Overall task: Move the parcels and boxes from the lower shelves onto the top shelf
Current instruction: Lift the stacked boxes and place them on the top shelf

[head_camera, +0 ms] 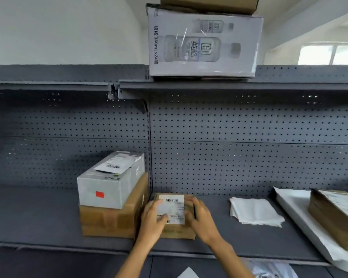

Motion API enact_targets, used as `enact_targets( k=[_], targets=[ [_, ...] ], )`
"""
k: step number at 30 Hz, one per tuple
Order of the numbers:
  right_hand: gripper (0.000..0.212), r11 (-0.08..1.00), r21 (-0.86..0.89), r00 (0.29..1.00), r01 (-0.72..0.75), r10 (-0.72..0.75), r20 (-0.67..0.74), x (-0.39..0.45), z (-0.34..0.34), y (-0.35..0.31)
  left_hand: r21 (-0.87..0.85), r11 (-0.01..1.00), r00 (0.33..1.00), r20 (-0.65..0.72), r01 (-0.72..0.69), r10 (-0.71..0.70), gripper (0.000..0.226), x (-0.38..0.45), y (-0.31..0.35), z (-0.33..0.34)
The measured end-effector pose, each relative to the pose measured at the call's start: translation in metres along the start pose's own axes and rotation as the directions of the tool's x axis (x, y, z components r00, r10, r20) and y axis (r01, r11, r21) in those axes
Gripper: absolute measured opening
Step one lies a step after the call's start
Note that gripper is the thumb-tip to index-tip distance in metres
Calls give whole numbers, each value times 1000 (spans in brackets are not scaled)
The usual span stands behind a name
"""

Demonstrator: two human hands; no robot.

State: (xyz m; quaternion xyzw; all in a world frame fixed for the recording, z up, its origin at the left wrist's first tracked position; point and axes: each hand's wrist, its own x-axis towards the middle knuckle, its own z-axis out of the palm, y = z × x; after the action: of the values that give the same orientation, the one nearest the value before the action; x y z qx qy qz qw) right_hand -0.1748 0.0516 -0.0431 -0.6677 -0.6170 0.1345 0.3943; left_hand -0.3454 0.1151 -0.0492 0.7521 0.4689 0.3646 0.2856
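At six o'clock on the lower grey metal shelf (38, 217), the left hand (152, 223) lies flat-fingered on the small brown cardboard parcel (174, 209); the right hand (202, 221) curls over its right edge. I'd worry that lopsided hold slips on the lift, or clips the pale grey rectangular box (109, 187) at nine o'clock. Thumbs hidden; blur masks contact.

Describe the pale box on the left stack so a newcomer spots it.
On the lower shelf, left of the centre upright, sits a brown carton. The pale grey box lies on top. Only it carries a red sticker on its front.
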Motion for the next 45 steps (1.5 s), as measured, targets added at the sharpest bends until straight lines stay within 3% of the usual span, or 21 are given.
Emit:
enact_targets(
  k=[3,9,21,28,33,37,41,45],
  targets=[
    [42,992,-28,992,-121,122,20,9,12,7,9,994,990,89,111,-111,52,13,-9,5],
    [46,982,-16,978,-187,187,96,12,26,10,-22,987,977,146,158,-153,55,17,-18,5],
    [50,979,74,980,-189,192,-44,6,27,7,-68,980,974,147,186,-174,59,16,-15,-5],
    [40,993,-29,986,-117,113,-122,6,-11,-45,29,995,989,110,95,-97,53,22,28,-34],
    [55,997,-31,991,-75,70,-116,-20,-56,-92,28,999,1000,25,15,-16,51,-5,71,-67],
    [60,998,-48,994,-28,22,-105,-59,-108,-127,29,993,993,27,-118,117,65,-49,115,-109],
    [55,995,-82,972,48,-66,-226,-98,-163,-173,93,961,961,-73,-260,267,65,-84,171,-149],
    [48,981,-94,912,168,-191,-364,-132,-204,-208,92,912,878,-249,-400,410,60,-116,228,-169]
  ],
)
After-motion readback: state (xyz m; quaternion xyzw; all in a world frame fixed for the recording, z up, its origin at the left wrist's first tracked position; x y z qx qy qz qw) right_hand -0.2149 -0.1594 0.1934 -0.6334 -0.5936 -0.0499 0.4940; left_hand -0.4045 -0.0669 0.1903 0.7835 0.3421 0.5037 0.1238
